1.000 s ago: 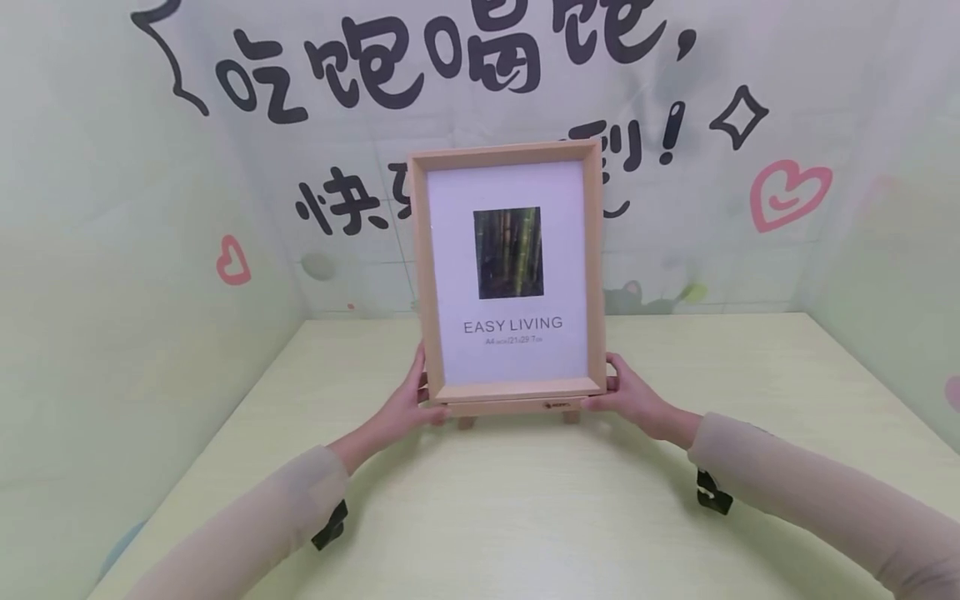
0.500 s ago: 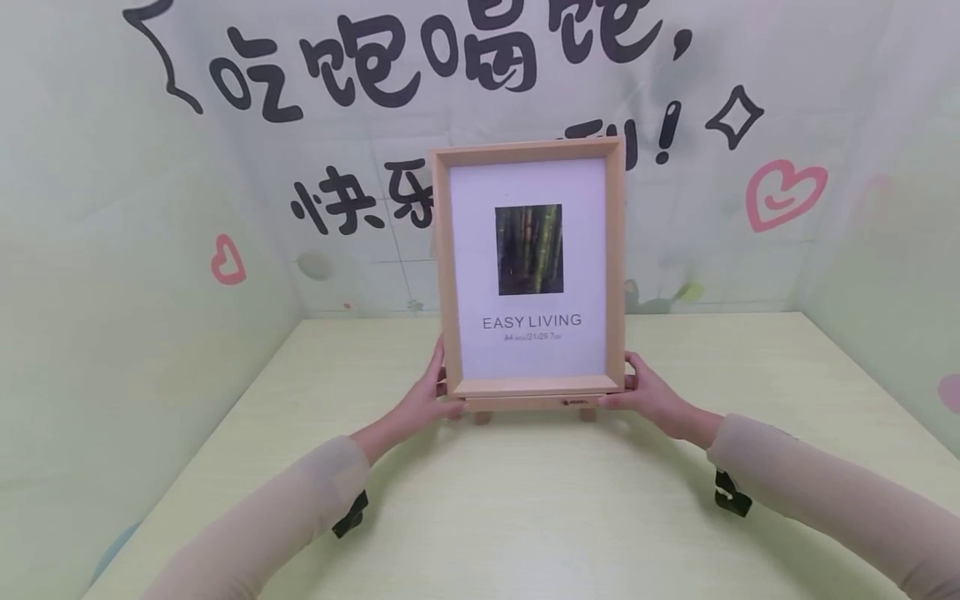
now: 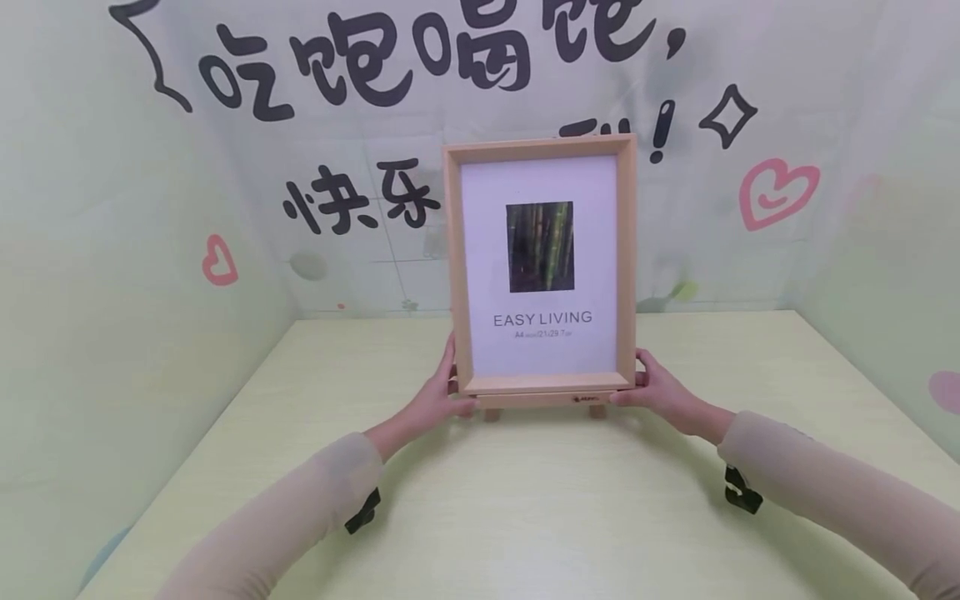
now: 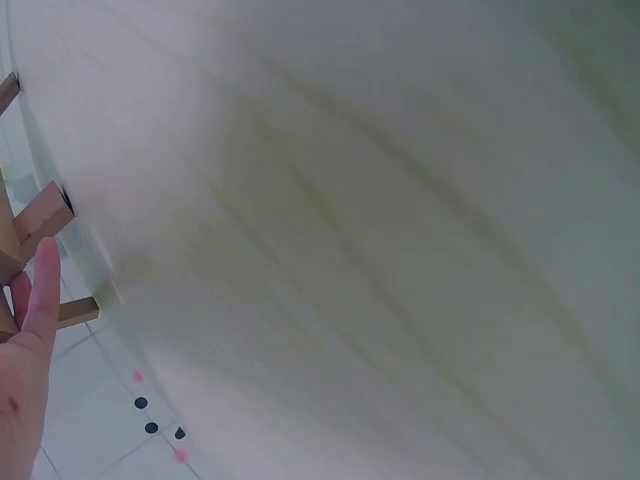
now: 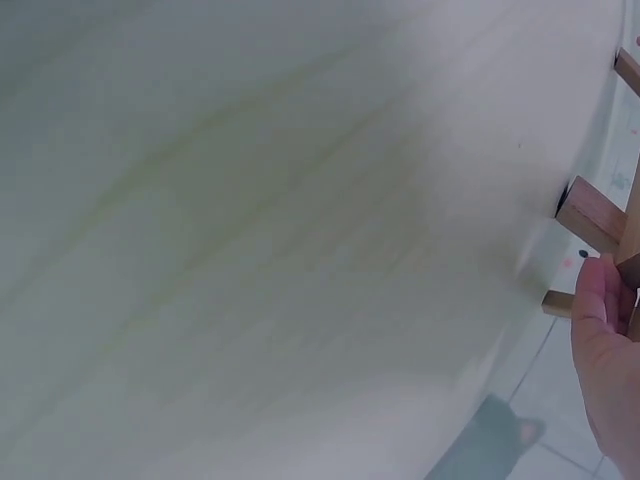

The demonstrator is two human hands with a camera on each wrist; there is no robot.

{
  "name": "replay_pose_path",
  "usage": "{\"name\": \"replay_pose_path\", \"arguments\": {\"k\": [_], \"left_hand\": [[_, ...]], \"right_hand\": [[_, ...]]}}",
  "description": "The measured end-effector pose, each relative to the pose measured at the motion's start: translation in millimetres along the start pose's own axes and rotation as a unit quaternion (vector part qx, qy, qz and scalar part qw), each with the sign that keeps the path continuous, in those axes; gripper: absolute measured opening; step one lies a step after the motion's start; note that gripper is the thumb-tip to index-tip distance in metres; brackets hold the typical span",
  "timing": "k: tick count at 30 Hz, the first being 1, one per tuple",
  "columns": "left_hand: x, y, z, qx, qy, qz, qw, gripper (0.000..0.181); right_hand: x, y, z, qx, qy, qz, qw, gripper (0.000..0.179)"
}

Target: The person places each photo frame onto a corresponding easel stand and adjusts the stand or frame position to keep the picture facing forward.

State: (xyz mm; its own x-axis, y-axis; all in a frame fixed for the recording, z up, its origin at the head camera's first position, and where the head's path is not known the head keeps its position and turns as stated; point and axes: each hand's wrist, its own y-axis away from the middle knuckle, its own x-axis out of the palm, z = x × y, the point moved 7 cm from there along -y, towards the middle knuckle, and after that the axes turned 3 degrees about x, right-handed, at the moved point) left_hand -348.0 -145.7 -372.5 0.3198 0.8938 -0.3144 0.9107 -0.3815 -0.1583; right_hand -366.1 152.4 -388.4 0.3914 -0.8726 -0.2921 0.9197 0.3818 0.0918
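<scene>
A light-wood picture frame (image 3: 627, 275) stands upright on a small wooden easel (image 3: 540, 401), whose ledge and feet show below it. Behind the pane is a white sheet with a bamboo photo and the words "EASY LIVING". At the lower left corner my left hand (image 3: 438, 398) grips the easel, thumb at the ledge's end and fingers behind the frame's side. My right hand (image 3: 670, 398) holds the opposite corner the same way. Both wrist views catch easel legs (image 4: 45, 215) beside the hands; the fingers behind the frame are mostly hidden.
The pale wood-grain table (image 3: 525, 500) spreads around the easel. Behind it hangs a white cloth backdrop (image 3: 360, 275) with black lettering and pink hearts, and pale side walls (image 3: 112, 292) flank the table. A dark strap piece (image 3: 742, 490) hangs under each sleeve.
The easel and picture frame have moved to the right across the table, with both hands keeping their hold. The head view has turned slightly, so the backdrop sits a little farther left.
</scene>
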Motion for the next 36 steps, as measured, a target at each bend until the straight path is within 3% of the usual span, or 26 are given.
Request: {"name": "replay_pose_path", "arguments": {"k": [5,14,22,36], "left_hand": [[4.4,-4.3,-1.2,0.005,-0.006,-0.002,1.0,0.111],[9.3,-9.0,3.5,-0.015,-0.008,-0.017,0.9997,0.11],[12.1,-10.2,1.1,-0.008,-0.016,-0.018,0.9997,0.109],[6.1,-10.6,2.8,-0.021,-0.023,-0.014,0.9994,0.11]], "right_hand": [[-5.5,0.4,-2.2,0.002,0.001,0.0,1.0,0.084],[-12.1,0.5,-3.7,-0.003,0.0,0.004,1.0,0.083],[-14.5,0.1,-3.8,-0.003,-0.003,0.004,1.0,0.082],[-9.2,-0.3,-1.8,-0.006,-0.019,0.001,0.9998,0.082]]}}
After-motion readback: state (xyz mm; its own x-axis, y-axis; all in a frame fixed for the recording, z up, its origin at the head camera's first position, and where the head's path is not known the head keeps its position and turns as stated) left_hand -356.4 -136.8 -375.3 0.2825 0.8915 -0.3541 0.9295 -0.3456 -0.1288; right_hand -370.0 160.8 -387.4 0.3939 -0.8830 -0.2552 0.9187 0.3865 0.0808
